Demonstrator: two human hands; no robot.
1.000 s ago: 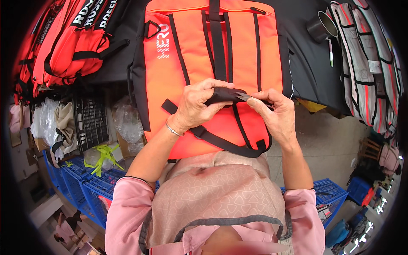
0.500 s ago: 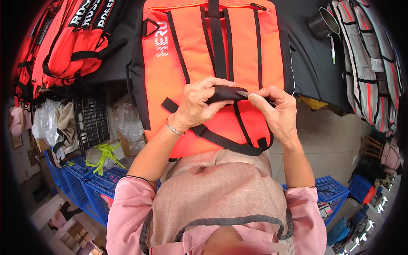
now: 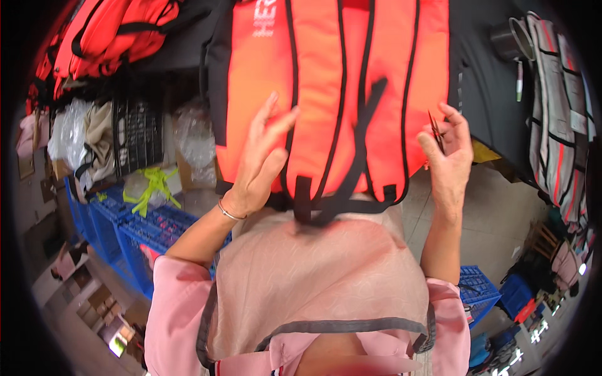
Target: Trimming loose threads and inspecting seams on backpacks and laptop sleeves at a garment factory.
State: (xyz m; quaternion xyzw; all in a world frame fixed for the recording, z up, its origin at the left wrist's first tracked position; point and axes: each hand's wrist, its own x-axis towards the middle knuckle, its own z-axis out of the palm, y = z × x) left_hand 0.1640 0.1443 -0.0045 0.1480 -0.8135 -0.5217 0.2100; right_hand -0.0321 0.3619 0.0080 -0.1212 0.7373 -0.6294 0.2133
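Note:
A bright orange backpack [image 3: 257, 81] with black edging lies in front of me, its two padded shoulder straps [image 3: 316, 81] facing up. My left hand [image 3: 258, 160] hovers over its left part with fingers spread, holding nothing. On the right edge of the bag, my right hand [image 3: 450, 144] is closed on small, dark, pointed thread snips [image 3: 436, 133], tips upward. Between the hands a loose black webbing strap [image 3: 362, 135] runs slantwise across the bag, blurred at its lower end near my apron [image 3: 313, 269].
More red-orange bags [image 3: 100, 44] are piled at the far left. Grey bags with black trim [image 3: 555, 113] lie at the right, near a dark cup [image 3: 511, 39] and a pen [image 3: 519, 81] on the black-covered table [image 3: 480, 81]. Blue plastic crates [image 3: 135, 241] stand at lower left.
My left hand has let go of the black webbing and opened, moving left. My right hand has moved right with the snips. The strap has dropped, and the bag sits further up and right in view.

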